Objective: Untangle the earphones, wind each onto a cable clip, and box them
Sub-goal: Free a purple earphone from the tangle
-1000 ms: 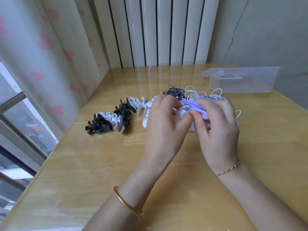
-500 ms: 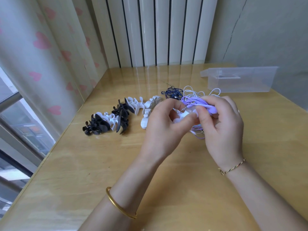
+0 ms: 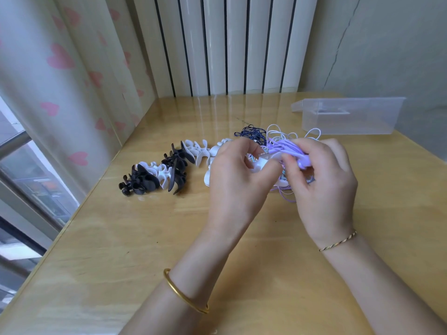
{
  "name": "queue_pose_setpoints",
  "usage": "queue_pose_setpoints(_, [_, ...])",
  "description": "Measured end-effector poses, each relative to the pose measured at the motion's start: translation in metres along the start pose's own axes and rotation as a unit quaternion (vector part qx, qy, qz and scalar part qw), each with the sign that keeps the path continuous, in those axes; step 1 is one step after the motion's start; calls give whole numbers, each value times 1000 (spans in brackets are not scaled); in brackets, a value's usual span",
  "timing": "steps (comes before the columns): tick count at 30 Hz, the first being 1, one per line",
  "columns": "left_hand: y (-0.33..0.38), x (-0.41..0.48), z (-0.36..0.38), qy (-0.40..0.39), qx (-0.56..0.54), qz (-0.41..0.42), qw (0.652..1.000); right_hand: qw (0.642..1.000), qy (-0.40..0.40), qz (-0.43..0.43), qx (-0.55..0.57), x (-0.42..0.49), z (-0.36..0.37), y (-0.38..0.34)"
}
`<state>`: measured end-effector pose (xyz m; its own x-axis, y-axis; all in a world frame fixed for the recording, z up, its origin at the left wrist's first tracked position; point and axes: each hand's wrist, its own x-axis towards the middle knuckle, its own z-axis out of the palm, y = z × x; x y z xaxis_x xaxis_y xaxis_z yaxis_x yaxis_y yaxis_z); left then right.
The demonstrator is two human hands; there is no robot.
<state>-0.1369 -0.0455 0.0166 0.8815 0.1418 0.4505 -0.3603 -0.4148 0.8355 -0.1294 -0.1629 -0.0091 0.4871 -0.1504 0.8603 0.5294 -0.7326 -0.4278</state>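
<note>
Both hands work just above the glossy pale wooden table (image 3: pixel 121 250), a little right of its middle. The left hand (image 3: pixel 238 180) pinches a white plastic cable clip (image 3: pixel 259 165) between thumb and curled fingers. The right hand (image 3: pixel 324 187) has its fingers curled round a bundle of lilac wired earphones (image 3: pixel 289 148), held against the clip (loose lilac loops hang beneath, down to the tabletop). Just behind the hands lies a tangle of dark blue earphone cable (image 3: pixel 251 132), beside loops of white earphone cable (image 3: pixel 278 130). A row of black and white cable clips (image 3: pixel 167 169) runs leftward from the left hand and stops short of the table's left edge, which runs along the heart-printed curtain (image 3: pixel 60 68) and the window (image 3: pixel 24 180). The clear plastic box (image 3: pixel 350 118) sits at the far right, close to the wall and well apart from the hands, with a strip of tabletop between. A gold bangle (image 3: pixel 183 294) circles the left wrist, a braided thread bracelet (image 3: pixel 338 241) the right.
</note>
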Motion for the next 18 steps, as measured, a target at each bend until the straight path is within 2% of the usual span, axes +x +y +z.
queue_pose_setpoints(8, [4, -1, 2, 9, 2, 32, 999, 999, -2, 14, 45, 0, -1, -3])
queue_pose_setpoints(18, [3, 1, -5, -73, -32, 3, 997, 996, -64, -16, 67, -1, -5, 0])
